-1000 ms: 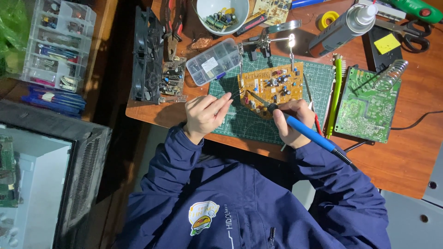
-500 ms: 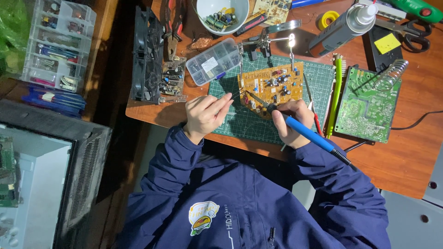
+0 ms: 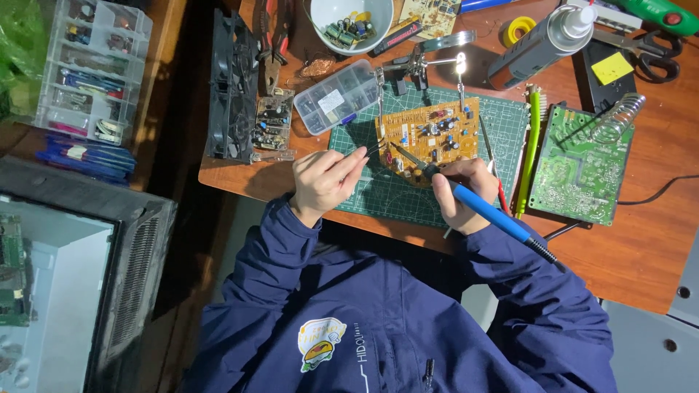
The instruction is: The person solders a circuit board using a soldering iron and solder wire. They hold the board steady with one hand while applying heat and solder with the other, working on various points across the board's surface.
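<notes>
Orange circuit board (image 3: 429,135) on green cutting mat (image 3: 408,193), cluttered wooden desk (image 3: 641,247).

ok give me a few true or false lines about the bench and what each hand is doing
1. The right hand holds a blue-handled soldering iron. True.
2. The iron's tip points at the green circuit board. False: it points at the orange circuit board clamped on the green cutting mat.
3. The left hand pinches a thin wire toward the orange board. True.
4. The white bowl is empty. False: it holds small parts.
5. A spray can lies on its side near the scissors. True.
</notes>
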